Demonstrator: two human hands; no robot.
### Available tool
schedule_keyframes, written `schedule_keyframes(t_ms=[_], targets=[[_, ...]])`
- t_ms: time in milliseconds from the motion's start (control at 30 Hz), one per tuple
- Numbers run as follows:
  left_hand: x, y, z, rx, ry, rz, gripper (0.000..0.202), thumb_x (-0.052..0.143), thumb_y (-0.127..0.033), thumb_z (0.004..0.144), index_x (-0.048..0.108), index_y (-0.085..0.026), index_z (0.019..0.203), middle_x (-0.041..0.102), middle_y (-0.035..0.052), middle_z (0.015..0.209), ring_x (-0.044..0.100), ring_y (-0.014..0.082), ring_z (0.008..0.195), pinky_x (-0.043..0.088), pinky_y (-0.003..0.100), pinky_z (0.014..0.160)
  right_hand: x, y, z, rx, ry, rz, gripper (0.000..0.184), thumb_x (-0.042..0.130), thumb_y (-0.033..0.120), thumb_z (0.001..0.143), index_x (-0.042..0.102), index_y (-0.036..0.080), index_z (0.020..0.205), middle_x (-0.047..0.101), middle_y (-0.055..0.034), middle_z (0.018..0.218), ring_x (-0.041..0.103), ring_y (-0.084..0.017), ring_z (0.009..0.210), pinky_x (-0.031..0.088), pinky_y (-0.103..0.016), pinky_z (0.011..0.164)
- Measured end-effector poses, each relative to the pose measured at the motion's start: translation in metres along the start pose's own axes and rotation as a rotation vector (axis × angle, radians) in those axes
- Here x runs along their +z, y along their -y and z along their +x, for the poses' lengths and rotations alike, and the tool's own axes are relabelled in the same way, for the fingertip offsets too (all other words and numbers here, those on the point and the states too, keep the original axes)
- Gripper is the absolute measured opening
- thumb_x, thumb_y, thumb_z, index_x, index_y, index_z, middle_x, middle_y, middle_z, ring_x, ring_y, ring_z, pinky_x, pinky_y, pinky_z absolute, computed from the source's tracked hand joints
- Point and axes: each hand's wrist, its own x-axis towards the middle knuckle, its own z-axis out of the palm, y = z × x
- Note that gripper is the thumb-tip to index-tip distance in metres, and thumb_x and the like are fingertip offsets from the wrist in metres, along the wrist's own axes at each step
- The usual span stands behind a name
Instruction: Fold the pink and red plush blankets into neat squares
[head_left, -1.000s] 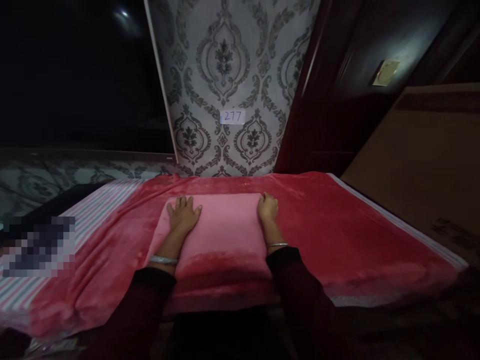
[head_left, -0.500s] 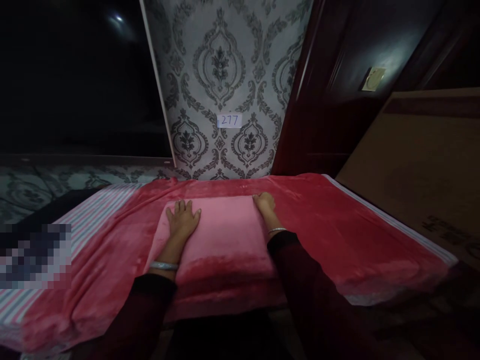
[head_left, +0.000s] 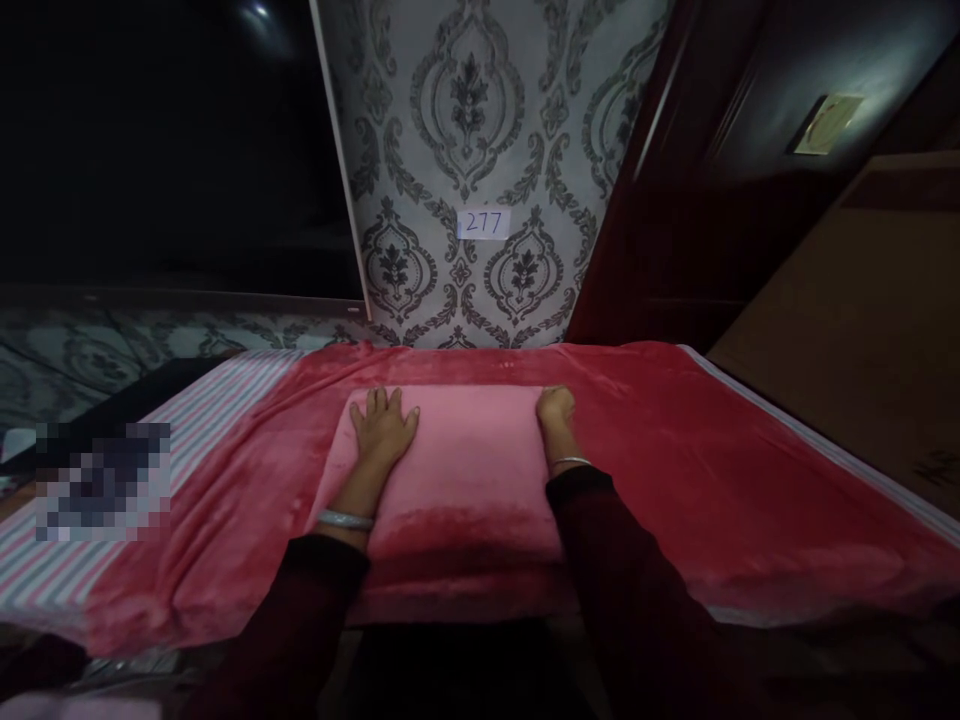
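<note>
A pink folded plush cloth [head_left: 472,455] lies on the red plush blanket [head_left: 712,480], its near part shading into darker red. My left hand [head_left: 384,425] rests flat on its upper left part, fingers spread. At the far right corner, my right hand [head_left: 556,408] is closed with the fingers curled around the cloth's edge. The fingertips of that hand are hidden.
Striped cloth [head_left: 97,500] shows beyond the blanket on the left, with a blurred patch over part of it. A dark screen [head_left: 172,150] and a patterned wall [head_left: 469,130] with a "277" label [head_left: 484,223] stand behind. A cardboard box [head_left: 862,330] is at right.
The view has shifted, so everything sits a little differently in the frame. Both hands keep nearly the same places on the cloth; my right hand's fingers look more curled in.
</note>
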Motion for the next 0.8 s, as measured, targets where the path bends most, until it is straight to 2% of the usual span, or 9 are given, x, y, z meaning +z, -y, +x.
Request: schedule_keyframes(t_ms=[67, 133, 200, 267, 333, 433, 500, 633, 800], targets=[[0.000, 0.000, 0.000, -0.001, 0.007, 0.001, 0.064, 0.034, -0.047, 0.099, 0.042, -0.013, 0.153, 0.032, 0.0196, 0.164, 0.024, 0.0338, 0.154, 0.016, 0.063, 0.123, -0.004, 0.002, -0.003, 0.079, 0.007, 0.014, 0.033, 0.062, 0.038, 0.099, 0.064, 0.016, 0.123, 0.066, -0.0085, 0.120, 0.067, -0.023, 0.101, 0.059, -0.042, 0.086], [-0.001, -0.001, 0.000, -0.003, 0.016, 0.004, 0.064, 0.034, -0.046, 0.099, 0.042, -0.012, 0.154, 0.032, 0.0198, 0.164, 0.024, 0.0336, 0.154, 0.016, 0.063, 0.123, -0.011, 0.009, -0.008, 0.109, -0.018, 0.028, 0.029, 0.051, 0.029, 0.103, 0.066, 0.012, 0.120, 0.068, -0.0130, 0.115, 0.067, -0.025, 0.101, 0.057, -0.041, 0.085], [-0.001, -0.001, -0.001, -0.001, 0.016, 0.005, 0.064, 0.033, -0.046, 0.100, 0.041, -0.012, 0.154, 0.033, 0.0199, 0.164, 0.025, 0.0334, 0.154, 0.016, 0.062, 0.123, -0.020, 0.022, -0.014, 0.078, -0.077, 0.041, 0.035, 0.040, 0.021, 0.103, 0.067, 0.010, 0.124, 0.066, -0.0198, 0.123, 0.063, -0.030, 0.114, 0.053, -0.044, 0.092], [-0.002, -0.002, -0.001, 0.004, 0.006, 0.005, 0.064, 0.033, -0.045, 0.100, 0.041, -0.013, 0.155, 0.034, 0.0197, 0.163, 0.026, 0.0337, 0.154, 0.017, 0.063, 0.123, -0.028, 0.039, -0.023, -0.074, -0.129, 0.029, 0.041, 0.039, 0.020, 0.101, 0.063, 0.012, 0.133, 0.057, -0.0210, 0.141, 0.051, -0.032, 0.132, 0.044, -0.047, 0.104], [-0.002, -0.002, -0.002, 0.008, 0.001, 0.005, 0.064, 0.033, -0.045, 0.100, 0.041, -0.014, 0.155, 0.034, 0.0195, 0.163, 0.026, 0.0342, 0.153, 0.017, 0.063, 0.123, -0.031, 0.056, -0.036, -0.336, -0.091, -0.030, 0.046, 0.042, 0.027, 0.101, 0.055, 0.017, 0.144, 0.048, -0.0171, 0.153, 0.040, -0.031, 0.142, 0.033, -0.051, 0.114], [-0.002, 0.000, -0.004, 0.036, -0.011, -0.003, 0.062, 0.034, -0.046, 0.100, 0.042, -0.017, 0.155, 0.031, 0.0167, 0.165, 0.024, 0.0366, 0.154, 0.017, 0.066, 0.122, -0.025, 0.073, -0.062, -0.735, 0.154, -0.192, 0.053, 0.041, 0.041, 0.104, 0.043, 0.026, 0.155, 0.043, -0.0103, 0.160, 0.034, -0.029, 0.147, 0.022, -0.055, 0.120], [0.000, 0.001, -0.004, 0.141, -0.027, -0.015, 0.060, 0.034, -0.046, 0.101, 0.042, -0.022, 0.156, 0.030, 0.0124, 0.167, 0.021, 0.0363, 0.155, 0.016, 0.068, 0.121, -0.016, 0.075, -0.076, -0.859, 0.299, -0.289, 0.054, 0.038, 0.046, 0.105, 0.039, 0.030, 0.157, 0.040, -0.0075, 0.163, 0.032, -0.028, 0.149, 0.020, -0.056, 0.121], [0.004, 0.002, -0.004, 0.328, 0.030, -0.019, 0.057, 0.033, -0.044, 0.102, 0.042, -0.027, 0.156, 0.034, 0.0073, 0.165, 0.023, 0.0321, 0.155, 0.011, 0.066, 0.123, -0.008, 0.066, -0.082, -0.813, 0.362, -0.363, 0.056, 0.036, 0.050, 0.106, 0.037, 0.029, 0.158, 0.035, -0.0073, 0.165, 0.031, -0.029, 0.151, 0.019, -0.056, 0.121], [0.003, 0.004, -0.001, 0.238, 0.040, 0.009, 0.060, 0.031, -0.044, 0.101, 0.041, -0.021, 0.156, 0.035, 0.0099, 0.165, 0.024, 0.0318, 0.155, 0.012, 0.064, 0.124, -0.022, 0.049, -0.068, -0.602, 0.310, -0.405, 0.053, 0.032, 0.048, 0.107, 0.044, 0.027, 0.154, 0.038, -0.0095, 0.163, 0.029, -0.029, 0.151, 0.019, -0.056, 0.121]])
